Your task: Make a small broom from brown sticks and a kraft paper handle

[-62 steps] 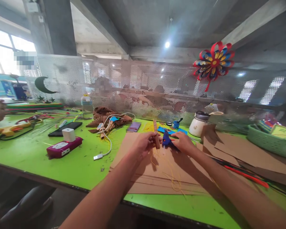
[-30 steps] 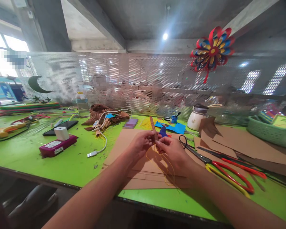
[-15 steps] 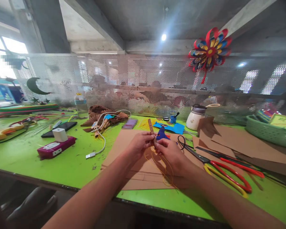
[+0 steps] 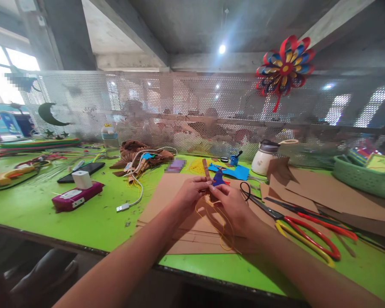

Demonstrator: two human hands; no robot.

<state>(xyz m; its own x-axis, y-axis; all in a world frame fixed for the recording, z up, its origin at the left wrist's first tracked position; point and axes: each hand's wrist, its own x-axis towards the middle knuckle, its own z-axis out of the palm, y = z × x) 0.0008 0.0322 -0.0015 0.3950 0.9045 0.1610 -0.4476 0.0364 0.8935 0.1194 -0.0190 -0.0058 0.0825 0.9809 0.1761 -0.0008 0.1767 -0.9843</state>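
Cardboard strip point(image 4: 206, 169) upright between my hands, over cardboard sheets point(image 4: 165, 192) on bench point(image 4: 93, 218). Left hand point(image 4: 189, 194) pinches strip low, steadying it, top left free. Right hand point(image 4: 234, 205) fingertips pinch yellow thread point(image 4: 223, 231) at strip base, as I judge; loops dangle below both hands. Blue glue gun point(image 4: 218, 176) just beyond fingertips. Two seconds ago right hand was on glue gun; now at strip. Scissors point(image 4: 304, 237) now show beside right hand.

The left forearm point(image 4: 131, 261) and right forearm point(image 4: 295, 265) reached from the near edge, converging toward the middle. The left hand point(image 4: 189, 194) and right hand point(image 4: 232, 205) met fingertip to fingertip, fingers curled and pinched closed.
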